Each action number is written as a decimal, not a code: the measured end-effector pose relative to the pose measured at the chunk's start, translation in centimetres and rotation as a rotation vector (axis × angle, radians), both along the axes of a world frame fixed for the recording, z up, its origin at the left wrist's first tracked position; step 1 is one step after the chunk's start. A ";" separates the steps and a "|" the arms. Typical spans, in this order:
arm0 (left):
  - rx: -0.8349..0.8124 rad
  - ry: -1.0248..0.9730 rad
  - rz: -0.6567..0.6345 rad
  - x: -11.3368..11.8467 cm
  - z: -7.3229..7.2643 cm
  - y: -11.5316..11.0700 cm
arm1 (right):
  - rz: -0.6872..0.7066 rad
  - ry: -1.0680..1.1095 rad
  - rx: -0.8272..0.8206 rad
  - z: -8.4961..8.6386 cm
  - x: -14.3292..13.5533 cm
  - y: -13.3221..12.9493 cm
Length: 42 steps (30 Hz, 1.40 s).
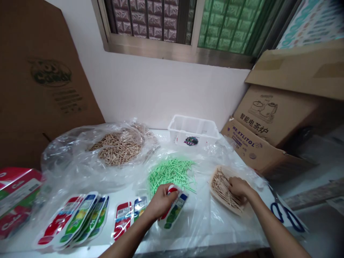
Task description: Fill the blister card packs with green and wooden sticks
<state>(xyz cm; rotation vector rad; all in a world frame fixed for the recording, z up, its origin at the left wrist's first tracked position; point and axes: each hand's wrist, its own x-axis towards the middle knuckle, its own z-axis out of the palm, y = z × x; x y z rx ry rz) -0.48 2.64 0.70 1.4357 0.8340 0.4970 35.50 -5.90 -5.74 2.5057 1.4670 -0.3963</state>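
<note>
My left hand (163,201) is closed around the top of a small printed packet (175,209) in red, green and blue, tilted above the table. Just behind it spreads a heap of pale green sticks (172,173). On the right, my right hand (238,187) reaches into a shallow tan tray (234,209) of thin brown sticks (222,186). Its fingers are bent together among them; whether they pinch any stick is hidden. More printed packets (80,219) lie fanned in a stack at the left, and a red one (123,219) and a blue-green one (139,206) lie near my left forearm.
Clear plastic sheeting (67,154) wraps a pile of brown sticks (118,148). A white basket (194,130) stands by the wall. Blue-handled scissors (287,216) lie at the right edge. Cardboard boxes (258,114) rise at right, a large one (40,89) at left, above a red carton (18,200).
</note>
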 end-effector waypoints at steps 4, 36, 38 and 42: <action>0.009 -0.029 0.040 0.1 -0.3 0.1 | 0.024 -0.012 -0.007 -0.5 0.0 -0.1; 0.161 -0.390 0.394 15.7 -1.0 1.0 | 0.314 -0.030 0.534 5.8 -5.4 -3.0; 0.156 -0.406 0.393 18.1 -1.0 0.0 | 0.401 -0.110 0.515 7.2 -7.6 -2.8; 0.164 -0.444 0.312 20.8 -1.1 -1.6 | 0.452 -0.158 0.447 8.7 -10.0 -2.0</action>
